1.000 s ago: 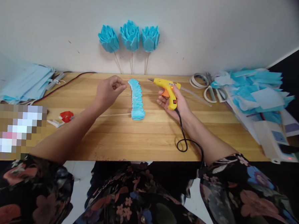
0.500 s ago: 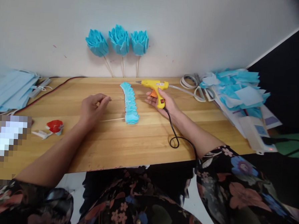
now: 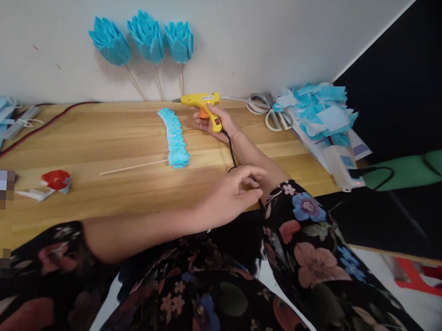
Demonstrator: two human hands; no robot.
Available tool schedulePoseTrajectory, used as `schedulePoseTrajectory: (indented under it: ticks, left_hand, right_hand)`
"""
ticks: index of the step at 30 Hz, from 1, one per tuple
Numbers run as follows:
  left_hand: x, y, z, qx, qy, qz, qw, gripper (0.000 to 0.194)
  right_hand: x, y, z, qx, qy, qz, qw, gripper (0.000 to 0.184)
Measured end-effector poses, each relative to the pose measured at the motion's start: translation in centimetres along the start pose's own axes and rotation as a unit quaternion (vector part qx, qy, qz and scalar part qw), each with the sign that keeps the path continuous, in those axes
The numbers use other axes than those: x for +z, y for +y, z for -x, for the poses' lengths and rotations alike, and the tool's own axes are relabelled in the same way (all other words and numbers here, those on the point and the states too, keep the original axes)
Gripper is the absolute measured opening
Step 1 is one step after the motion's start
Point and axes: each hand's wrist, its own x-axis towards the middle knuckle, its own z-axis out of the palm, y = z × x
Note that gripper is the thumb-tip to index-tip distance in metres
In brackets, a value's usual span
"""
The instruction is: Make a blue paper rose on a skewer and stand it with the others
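Surface [image 3: 138, 191] lies open toward its front edge, near the half-curled, loose left hand [image 3: 231, 194]; right hand [image 3: 227, 122] grips glue gun [image 3: 198, 99], pleated strip [image 3: 175, 137] left of both.

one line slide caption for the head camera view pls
The right hand holds a yellow plastic glue gun near a ruffled light-blue strip on a wooden tabletop.
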Motion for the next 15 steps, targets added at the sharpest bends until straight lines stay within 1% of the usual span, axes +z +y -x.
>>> schedulePoseTrajectory:
  ticks: [1,3,5,7,9,11,13,15]
  left_hand:
    - [0.9,-0.8,-0.3,-0.019,0.026,0.021,0.999,0.037]
    - [2.2,-2.2,-0.2,-0.034,0.078,0.045,0.995,0.045]
    - [3.2,-3.1,0.9,-0.036,0.111,0.067,0.991,0.047]
    - [4.1,-3.5,2.8,-0.05,0.117,0.091,0.988,0.047]
    - [4.9,-3.7,4.7,-0.075,0.096,0.11,0.986,0.046]
    - [5.4,-3.8,6.0,-0.085,0.074,0.124,0.986,0.041]
    - [5.3,-4.0,6.2,-0.078,0.076,0.127,0.986,0.035]
    - [4.6,-4.2,5.4,-0.068,0.099,0.122,0.985,0.035]
  right_hand:
    - [0.0,0.0,0.0,-0.004,0.005,0.0,1.0,0.03]
    - [0.0,0.1,0.1,-0.013,0.015,-0.001,1.0,0.026]
    - [0.1,0.1,0.2,-0.023,0.017,0.0,1.0,0.023]
    - [0.1,0.1,0.3,-0.028,0.017,0.004,0.999,0.023]
    - [0.2,0.0,0.3,-0.028,0.025,0.012,0.999,0.024]
    - [0.3,-0.1,0.3,-0.028,0.035,0.019,0.999,0.025]
    - [0.3,-0.1,0.4,-0.031,0.042,0.024,0.998,0.028]
    - [0.3,-0.1,0.4,-0.035,0.05,0.029,0.998,0.031]
